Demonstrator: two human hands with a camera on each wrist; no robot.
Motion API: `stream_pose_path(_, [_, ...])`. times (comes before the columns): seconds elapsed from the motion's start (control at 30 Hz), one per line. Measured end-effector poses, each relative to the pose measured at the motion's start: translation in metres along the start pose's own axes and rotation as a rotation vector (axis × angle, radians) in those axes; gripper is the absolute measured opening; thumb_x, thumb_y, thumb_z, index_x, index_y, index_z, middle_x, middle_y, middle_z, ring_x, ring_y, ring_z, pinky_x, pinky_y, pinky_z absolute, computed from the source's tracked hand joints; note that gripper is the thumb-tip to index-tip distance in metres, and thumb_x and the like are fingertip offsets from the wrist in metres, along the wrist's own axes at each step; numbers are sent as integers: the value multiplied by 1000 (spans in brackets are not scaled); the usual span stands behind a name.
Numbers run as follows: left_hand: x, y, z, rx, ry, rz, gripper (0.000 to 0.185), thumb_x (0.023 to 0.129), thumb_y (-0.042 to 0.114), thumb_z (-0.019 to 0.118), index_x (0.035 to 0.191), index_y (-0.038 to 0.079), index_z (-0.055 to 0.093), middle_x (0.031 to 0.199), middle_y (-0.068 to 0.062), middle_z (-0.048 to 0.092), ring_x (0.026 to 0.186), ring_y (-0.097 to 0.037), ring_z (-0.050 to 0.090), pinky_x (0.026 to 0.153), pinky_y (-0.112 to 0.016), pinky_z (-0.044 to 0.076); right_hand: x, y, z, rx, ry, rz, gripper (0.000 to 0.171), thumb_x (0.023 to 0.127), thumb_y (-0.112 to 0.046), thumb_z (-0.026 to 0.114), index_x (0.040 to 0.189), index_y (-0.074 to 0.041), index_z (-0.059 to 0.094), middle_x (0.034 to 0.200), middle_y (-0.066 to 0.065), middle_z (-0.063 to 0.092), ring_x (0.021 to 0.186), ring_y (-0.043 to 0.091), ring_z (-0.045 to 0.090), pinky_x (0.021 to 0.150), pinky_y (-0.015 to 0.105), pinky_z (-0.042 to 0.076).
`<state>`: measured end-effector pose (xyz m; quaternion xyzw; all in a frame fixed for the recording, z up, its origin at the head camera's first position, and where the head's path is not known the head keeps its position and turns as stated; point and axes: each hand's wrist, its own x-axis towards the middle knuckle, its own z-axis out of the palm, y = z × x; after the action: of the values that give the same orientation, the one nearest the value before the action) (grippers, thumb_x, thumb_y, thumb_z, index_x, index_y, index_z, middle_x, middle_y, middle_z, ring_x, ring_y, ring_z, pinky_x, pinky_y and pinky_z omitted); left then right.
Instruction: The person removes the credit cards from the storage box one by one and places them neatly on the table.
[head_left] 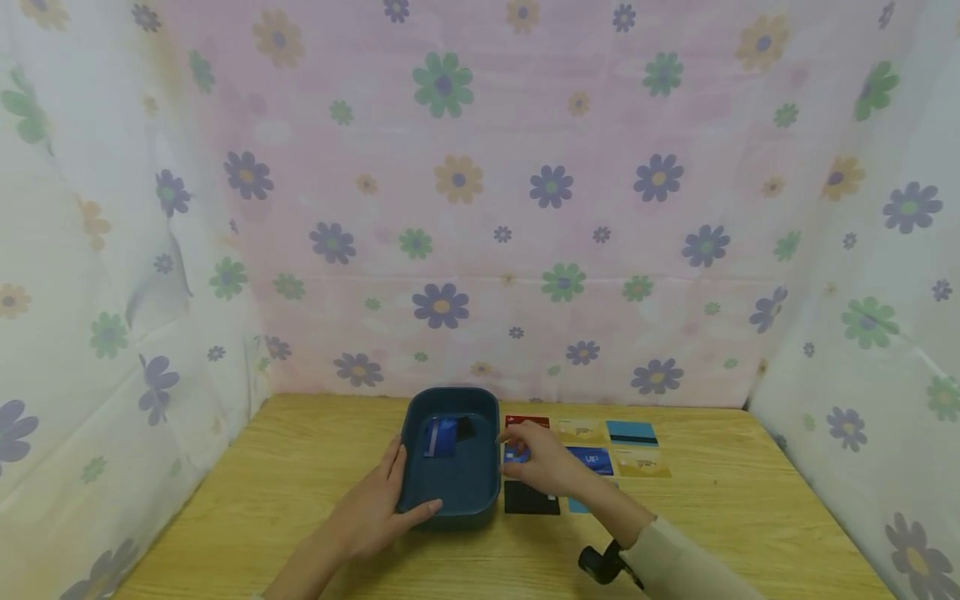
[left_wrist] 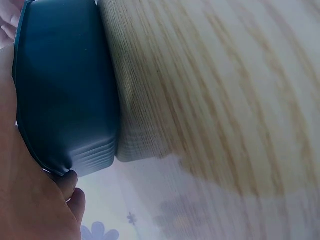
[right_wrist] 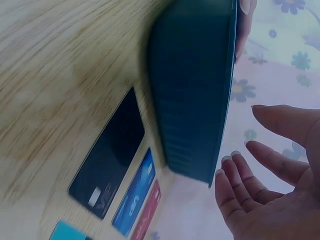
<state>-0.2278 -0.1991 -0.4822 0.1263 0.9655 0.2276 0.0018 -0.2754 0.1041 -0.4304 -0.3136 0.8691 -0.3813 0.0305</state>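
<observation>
A dark teal plastic bin [head_left: 491, 500] stands on the table with a blue card [head_left: 441, 437] and a small dark card [head_left: 467, 428] inside. My left hand [head_left: 375, 504] holds its left side, thumb over the near rim and fingers along the side wall; in the left wrist view the fingertips [left_wrist: 75, 200] curl at the bin's end. By the right rim is my right hand [head_left: 546, 458], above the cards. Its fingers are loosely bent and apart, with nothing between them in the right wrist view. Beneath it, a blue card [head_left: 513, 455] is partly covered.
Right of the bin, cards lie in rows: a red card [head_left: 525, 421], gold cards [head_left: 643, 463], a light blue striped card [head_left: 632, 433], a blue VIP card [head_left: 592, 460] and a black card [head_left: 531, 498]. Flowered cloth [head_left: 495, 208] hangs behind the wooden table [head_left: 720, 533].
</observation>
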Motion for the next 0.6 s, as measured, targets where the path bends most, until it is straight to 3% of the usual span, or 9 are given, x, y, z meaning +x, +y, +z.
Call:
stream_pose_path(0.33, [2,1,-2,4,-10,-7,119,88,83,49,162,-3,14,170,-21,5,149,-45,30,114,-61,35,23,-15,19,49,-52,16,39,94,-12,74,128,2,63,117,15,66,100,27,65,83,40,58])
stream_pose_path(0.6, [0,-1,0,12,-6,9,117,89,82,49,161,-5,17,169,-23,8,148,-46,32,113,-60,36,46,-26,45,192,-36,211,67,92,-19,76,144,9,45,136,27,53,118,38,60,94,54,54])
